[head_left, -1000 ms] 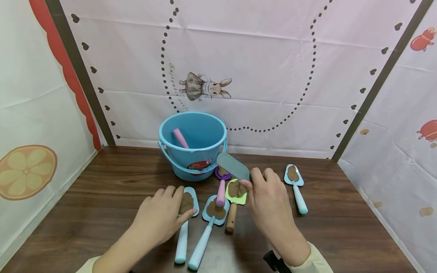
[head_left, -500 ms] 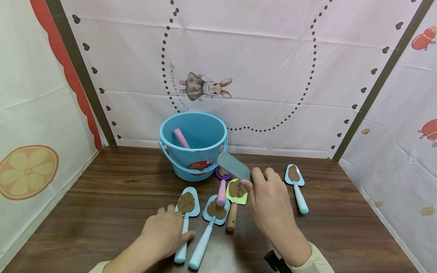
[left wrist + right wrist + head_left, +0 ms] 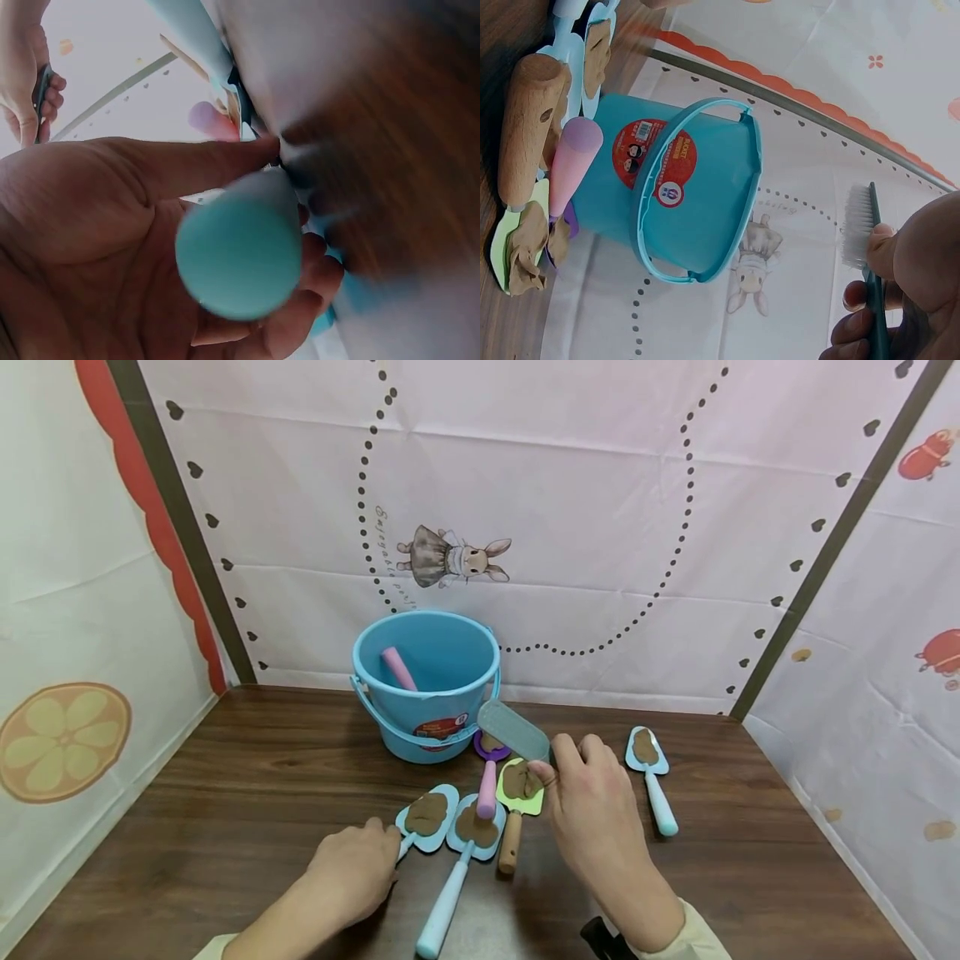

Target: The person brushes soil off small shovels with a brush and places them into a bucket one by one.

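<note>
My left hand (image 3: pixel 352 870) grips the handle of a light blue toy shovel (image 3: pixel 238 259) with brown clay stuck on its blade; the handle end faces the left wrist camera. My right hand (image 3: pixel 600 831) holds a teal brush (image 3: pixel 513 732) by its handle, raised over the table. White bristles (image 3: pixel 857 225) show in the right wrist view. Right beside the gripped shovel's blade lies a second light blue shovel (image 3: pixel 444 910), also with clay. A purple tool with a pink handle (image 3: pixel 486 789) lies across that clay. A green shovel with a wooden handle (image 3: pixel 510 843) lies next to it.
A blue bucket (image 3: pixel 408 714) stands at the back of the wooden table (image 3: pixel 247 793), with a pink handle (image 3: pixel 399 669) leaning inside. A smaller light blue shovel (image 3: pixel 660 806) with clay lies at the right. Printed cloth walls (image 3: pixel 585 527) enclose the table.
My left hand has come down from beside the left shovel's blade to its handle and grips it. That shovel has turned, its blade shifting right against the neighbouring one. My right hand stays put with the brush.
</note>
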`<state>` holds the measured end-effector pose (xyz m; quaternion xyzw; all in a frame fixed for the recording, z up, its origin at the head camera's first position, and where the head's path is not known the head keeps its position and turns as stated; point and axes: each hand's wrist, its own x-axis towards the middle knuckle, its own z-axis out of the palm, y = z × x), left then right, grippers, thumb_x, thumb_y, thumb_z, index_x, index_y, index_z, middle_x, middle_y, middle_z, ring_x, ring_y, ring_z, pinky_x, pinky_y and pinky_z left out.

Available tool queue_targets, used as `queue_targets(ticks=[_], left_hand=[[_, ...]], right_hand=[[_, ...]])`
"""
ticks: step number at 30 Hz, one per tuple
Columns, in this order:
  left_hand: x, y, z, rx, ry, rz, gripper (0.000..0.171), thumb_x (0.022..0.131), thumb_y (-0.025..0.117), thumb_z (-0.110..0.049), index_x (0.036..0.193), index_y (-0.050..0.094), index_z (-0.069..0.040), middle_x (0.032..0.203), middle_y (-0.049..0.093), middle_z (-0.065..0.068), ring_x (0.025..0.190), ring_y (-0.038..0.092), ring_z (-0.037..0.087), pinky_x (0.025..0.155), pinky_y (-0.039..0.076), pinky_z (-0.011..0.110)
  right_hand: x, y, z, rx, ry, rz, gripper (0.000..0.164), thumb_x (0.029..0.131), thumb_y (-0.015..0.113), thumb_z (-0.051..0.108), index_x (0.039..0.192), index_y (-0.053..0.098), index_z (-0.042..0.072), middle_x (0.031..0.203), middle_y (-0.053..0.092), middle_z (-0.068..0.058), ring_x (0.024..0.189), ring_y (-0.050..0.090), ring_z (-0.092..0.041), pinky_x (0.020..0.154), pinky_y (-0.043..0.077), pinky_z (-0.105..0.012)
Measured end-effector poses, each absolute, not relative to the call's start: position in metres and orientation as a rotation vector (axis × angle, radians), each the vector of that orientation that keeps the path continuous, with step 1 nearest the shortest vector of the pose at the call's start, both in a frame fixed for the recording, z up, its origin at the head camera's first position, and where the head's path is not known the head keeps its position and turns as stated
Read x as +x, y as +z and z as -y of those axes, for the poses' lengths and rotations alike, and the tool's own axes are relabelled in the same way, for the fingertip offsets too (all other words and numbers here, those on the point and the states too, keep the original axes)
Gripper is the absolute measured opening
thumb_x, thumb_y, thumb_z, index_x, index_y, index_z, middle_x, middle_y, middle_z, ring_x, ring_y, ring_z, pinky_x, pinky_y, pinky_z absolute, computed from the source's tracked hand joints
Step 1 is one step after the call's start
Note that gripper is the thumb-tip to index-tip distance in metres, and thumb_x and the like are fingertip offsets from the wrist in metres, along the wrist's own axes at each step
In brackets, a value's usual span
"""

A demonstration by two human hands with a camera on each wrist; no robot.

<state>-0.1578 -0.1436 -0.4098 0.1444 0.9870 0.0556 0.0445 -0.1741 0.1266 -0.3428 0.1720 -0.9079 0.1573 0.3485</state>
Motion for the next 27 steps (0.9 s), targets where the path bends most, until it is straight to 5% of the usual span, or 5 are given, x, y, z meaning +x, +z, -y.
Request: queue_targets(ticks=[9,18,27], left_hand=[[-0.160,-0.406,0.153,0.451,0.168,-3.036,0.010,0.092,0.067,-0.002,0.091,0.058,-0.003,0.075,0.056,0.011,0.062,0.055,0.025,0.049,0.048,0.045],[-0.167,-0.398,0.166,0.450,0.144,-3.046,0.016,0.092,0.066,-0.006,0.106,0.062,-0.001,0.084,0.062,0.011,0.074,0.064,0.029,0.055,0.051,0.045],[-0.167,-0.381,0.169,0.493,0.149,-3.222,0.018,0.098,0.065,-0.021,0.086,0.056,-0.011,0.072,0.052,0.000,0.059,0.054,0.016,0.045,0.041,0.034]], right_hand=[[-0.172,-0.345,-0.127,0.445,0.411,2.365,0.037,0.100,0.055,0.042,0.087,0.052,0.008,0.070,0.033,-0.002,0.060,0.031,-0.016,0.054,0.030,-0.029],[-0.173,-0.344,-0.127,0.436,0.409,2.369,0.038,0.100,0.053,0.044,0.087,0.054,0.008,0.071,0.034,-0.002,0.059,0.031,-0.015,0.053,0.030,-0.028],[-0.174,-0.341,-0.128,0.430,0.401,2.380,0.033,0.099,0.060,0.038,0.088,0.055,0.007,0.070,0.033,-0.003,0.059,0.030,-0.015,0.052,0.029,-0.027]])
